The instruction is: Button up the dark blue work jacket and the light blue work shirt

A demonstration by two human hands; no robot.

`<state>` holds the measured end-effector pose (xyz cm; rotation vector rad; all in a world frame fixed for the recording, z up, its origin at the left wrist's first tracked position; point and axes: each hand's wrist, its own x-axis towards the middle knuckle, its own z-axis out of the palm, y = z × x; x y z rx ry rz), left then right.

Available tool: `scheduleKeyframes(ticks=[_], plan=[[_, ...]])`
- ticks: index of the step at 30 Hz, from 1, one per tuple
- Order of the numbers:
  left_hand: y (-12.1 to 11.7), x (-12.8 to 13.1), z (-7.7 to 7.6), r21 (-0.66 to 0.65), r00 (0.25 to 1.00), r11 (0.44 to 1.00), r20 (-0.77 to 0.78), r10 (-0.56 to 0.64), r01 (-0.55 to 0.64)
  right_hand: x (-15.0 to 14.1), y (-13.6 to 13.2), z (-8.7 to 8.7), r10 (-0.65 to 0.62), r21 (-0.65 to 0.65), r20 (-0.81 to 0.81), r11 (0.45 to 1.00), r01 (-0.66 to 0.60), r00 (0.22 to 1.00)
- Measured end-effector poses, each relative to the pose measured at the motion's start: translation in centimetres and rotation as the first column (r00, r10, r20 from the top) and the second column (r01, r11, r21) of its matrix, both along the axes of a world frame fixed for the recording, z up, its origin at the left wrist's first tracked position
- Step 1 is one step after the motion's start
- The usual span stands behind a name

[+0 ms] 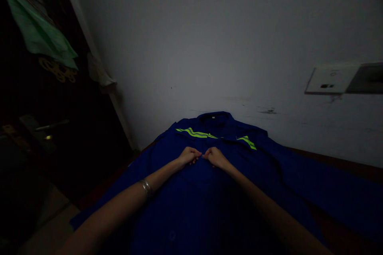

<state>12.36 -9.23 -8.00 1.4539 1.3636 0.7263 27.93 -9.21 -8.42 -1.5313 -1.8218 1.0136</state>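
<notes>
A dark blue work jacket (pixel 167 183) with yellow-green reflective strips lies spread out, its collar toward the wall and its sleeves out to both sides. Near the middle of its front, below the strips, my left hand (pixel 189 155) pinches the fabric between thumb and fingers. Close beside it, my right hand (pixel 214 157) pinches at the same front edge, the fingertips of both hands almost touching. Whatever small fastening may be between them is too dark to make out. A silvery bracelet (pixel 146 186) is on my left wrist.
Behind the jacket rises a pale wall (pixel 209 48), with a socket plate (pixel 331 80) at the right. At the left stands a dark door (pixel 89 127) with a metal handle (pixel 50 126) and a green cloth (pixel 42 32) hanging on it. A dark reddish surface shows under the jacket.
</notes>
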Motion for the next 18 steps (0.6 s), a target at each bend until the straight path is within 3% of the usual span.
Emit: scheduleKeyframes(ticks=[11, 14, 18], plan=[[-0.3, -0.4, 0.0, 0.008, 0.992, 0.999, 0.122, -0.041, 0.04, 0.1, -0.6, 0.8, 0.002, -0.004, -0.012, 1.0, -0.002, 1.0], [-0.3, -0.4, -0.1, -0.007, 0.99, 1.0, 0.138, -0.028, 0.03, 0.3, -1.0, 1.0, 0.029, 0.119, 0.069, 0.992, -0.037, 0.997], [-0.4, -0.3, -0.3, 0.019, 0.988, 1.0, 0.152, -0.014, 0.011, 0.5, -1.9, 1.6, 0.022, 0.33, 0.271, 0.937, -0.115, 0.962]])
